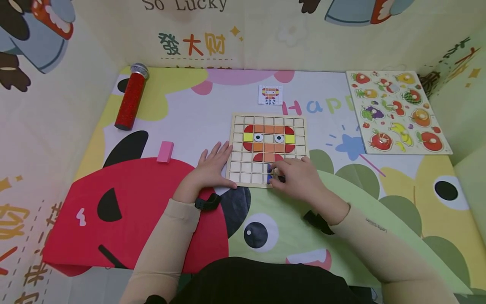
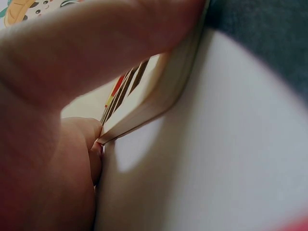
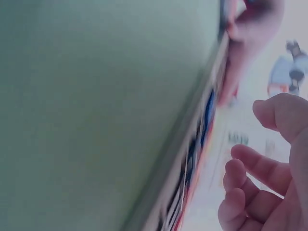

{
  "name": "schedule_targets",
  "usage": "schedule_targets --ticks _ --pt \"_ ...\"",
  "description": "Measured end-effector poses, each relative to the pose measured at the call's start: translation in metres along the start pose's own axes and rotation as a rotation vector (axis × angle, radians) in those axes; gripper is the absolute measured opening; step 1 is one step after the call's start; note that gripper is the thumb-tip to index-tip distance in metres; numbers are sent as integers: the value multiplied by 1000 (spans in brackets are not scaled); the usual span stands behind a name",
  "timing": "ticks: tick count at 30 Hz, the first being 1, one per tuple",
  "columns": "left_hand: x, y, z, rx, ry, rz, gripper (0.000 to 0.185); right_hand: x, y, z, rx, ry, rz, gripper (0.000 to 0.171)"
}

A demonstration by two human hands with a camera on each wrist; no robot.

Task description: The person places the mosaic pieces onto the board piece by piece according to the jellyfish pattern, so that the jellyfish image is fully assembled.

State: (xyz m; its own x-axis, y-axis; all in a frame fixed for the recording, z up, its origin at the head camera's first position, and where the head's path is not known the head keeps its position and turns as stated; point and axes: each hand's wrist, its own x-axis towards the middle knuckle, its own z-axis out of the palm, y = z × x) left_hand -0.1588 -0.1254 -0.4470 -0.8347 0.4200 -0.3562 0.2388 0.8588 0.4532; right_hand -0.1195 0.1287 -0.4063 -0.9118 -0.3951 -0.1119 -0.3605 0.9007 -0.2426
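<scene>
A wooden grid board lies in front of the person, with red, orange and yellow tiles and two eye tiles forming a figure. Low on that figure are blue tiles, partly hidden by fingers. My left hand rests along the board's left edge, fingers spread; its thumb lies across the frame's side in the left wrist view. Over the lower right part of the board is my right hand, fingertips right at the blue tiles. Thumb and bent fingers stand apart in the right wrist view, nothing between them.
A small pattern card lies beyond the board. To the left are a pink block and a red glittery tube with a silver top. A fruit puzzle board is at the back right, on a cartoon-print cloth.
</scene>
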Motion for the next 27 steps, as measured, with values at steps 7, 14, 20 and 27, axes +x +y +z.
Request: schedule_targets --ticks 7,14,20,27 --pt "-1 3 -1 -14 1 -2 118 -22 55 -11 109 -6 60 31" --pt "-1 1 0 -8 6 1 118 -39 88 -17 186 -44 128 35" --pt "-1 -2 2 -5 8 10 118 -46 92 -17 175 -118 162 37" --pt "-1 -2 1 -2 10 12 118 -50 90 -7 151 -156 148 42"
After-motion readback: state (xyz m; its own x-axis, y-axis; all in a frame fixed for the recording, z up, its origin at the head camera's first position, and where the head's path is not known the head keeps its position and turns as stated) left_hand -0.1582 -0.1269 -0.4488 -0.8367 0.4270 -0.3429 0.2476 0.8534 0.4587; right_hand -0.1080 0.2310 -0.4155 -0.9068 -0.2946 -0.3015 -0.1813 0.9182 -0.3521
